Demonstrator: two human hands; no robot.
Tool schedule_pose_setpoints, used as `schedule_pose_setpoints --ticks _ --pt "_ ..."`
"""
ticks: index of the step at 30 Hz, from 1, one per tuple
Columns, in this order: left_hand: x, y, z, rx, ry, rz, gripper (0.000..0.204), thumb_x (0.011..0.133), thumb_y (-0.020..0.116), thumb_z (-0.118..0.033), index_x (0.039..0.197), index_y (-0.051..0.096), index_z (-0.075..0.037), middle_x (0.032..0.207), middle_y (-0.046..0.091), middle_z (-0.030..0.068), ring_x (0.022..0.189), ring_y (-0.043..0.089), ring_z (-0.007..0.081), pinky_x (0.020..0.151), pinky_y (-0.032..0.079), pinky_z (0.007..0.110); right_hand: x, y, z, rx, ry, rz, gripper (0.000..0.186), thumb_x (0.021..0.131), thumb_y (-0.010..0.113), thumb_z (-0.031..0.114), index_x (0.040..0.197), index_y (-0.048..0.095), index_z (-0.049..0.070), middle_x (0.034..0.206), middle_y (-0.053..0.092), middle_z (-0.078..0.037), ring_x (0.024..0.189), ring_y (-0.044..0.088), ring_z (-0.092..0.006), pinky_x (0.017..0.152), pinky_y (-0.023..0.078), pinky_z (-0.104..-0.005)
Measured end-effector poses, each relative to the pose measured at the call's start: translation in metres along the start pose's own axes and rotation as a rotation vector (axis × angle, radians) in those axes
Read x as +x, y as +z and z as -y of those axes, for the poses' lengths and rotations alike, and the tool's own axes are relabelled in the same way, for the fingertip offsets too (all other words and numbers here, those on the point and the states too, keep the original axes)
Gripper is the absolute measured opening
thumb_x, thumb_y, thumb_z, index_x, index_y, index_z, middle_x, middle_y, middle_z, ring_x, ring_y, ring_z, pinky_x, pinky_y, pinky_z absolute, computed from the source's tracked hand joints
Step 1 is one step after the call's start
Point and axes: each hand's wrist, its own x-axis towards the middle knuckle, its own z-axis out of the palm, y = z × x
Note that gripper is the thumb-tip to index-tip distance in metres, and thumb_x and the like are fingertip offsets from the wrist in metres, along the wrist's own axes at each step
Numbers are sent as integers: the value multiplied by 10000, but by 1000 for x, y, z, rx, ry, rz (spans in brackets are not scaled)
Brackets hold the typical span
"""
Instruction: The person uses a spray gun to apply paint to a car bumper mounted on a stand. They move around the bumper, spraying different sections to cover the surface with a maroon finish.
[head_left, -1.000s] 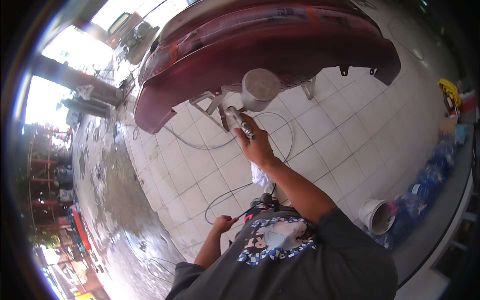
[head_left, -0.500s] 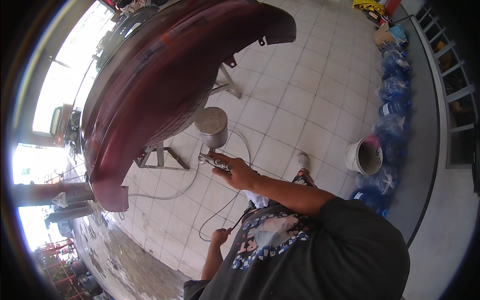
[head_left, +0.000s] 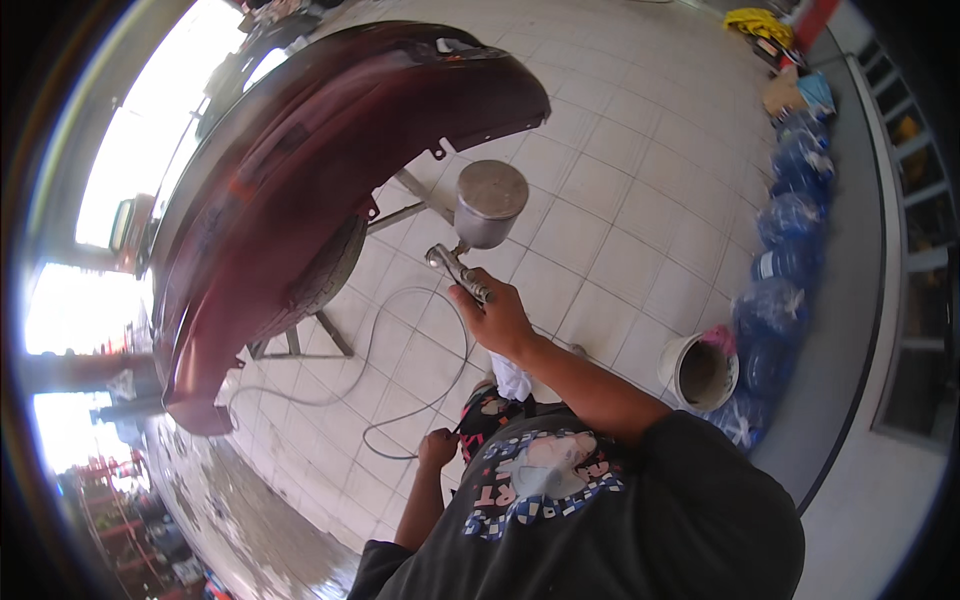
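My right hand is closed around the handle of a metal spray gun. A round silver paint cup sits upright on top of the gun. The nozzle points left, toward a large dark red car bumper, with a gap between them. Low beside my body, my left hand is closed on a thin air hose, part of it hidden behind the fingers. The hose loops over the floor toward the bumper's lower end. A white cloth hangs at my waist.
The bumper rests on a metal stand above the tiled floor. A tyre shows behind its curve. On the right stands a white bucket beside a row of large blue water bottles along the wall. A yellow bundle lies far back.
The right hand and spray gun have moved up and right in the picture. My view has shifted, and the bumper sits slightly further left. The hose loop has changed shape.
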Motion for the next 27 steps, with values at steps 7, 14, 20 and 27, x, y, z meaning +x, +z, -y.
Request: schedule_pose_setpoints --ticks 7,14,20,27 --pt "13 13 -48 -264 -20 146 427 879 682 -480 1008 781 -85 945 748 212 951 716 393 848 558 465 58 -12 3 249 -34 153 324 1020 629 248 1265 547 53 751 625 -141 637 637 -334 622 491 -381" --pt "70 9 -58 -85 7 207 493 860 690 -530 1016 770 -69 1065 736 212 1047 689 391 917 544 478 112 -50 -6 143 -17 207 461 1014 642 263 1411 497 77 948 712 -166 817 719 -327 715 530 -373" --pt "69 -18 -122 -109 -39 110 438 844 697 -509 954 781 -94 989 752 179 990 706 382 872 559 483 150 -97 -66 66 -63 107 440 1003 656 225 1385 532 45 1052 719 -200 903 730 -333 783 544 -349" --pt "47 32 -225 -297 -245 106 430 846 703 -505 997 788 -112 1008 754 186 1015 709 369 898 554 472 203 -188 -142 21 -58 84 431 1019 632 231 1398 538 48 1153 706 -159 960 698 -241 853 537 -358"
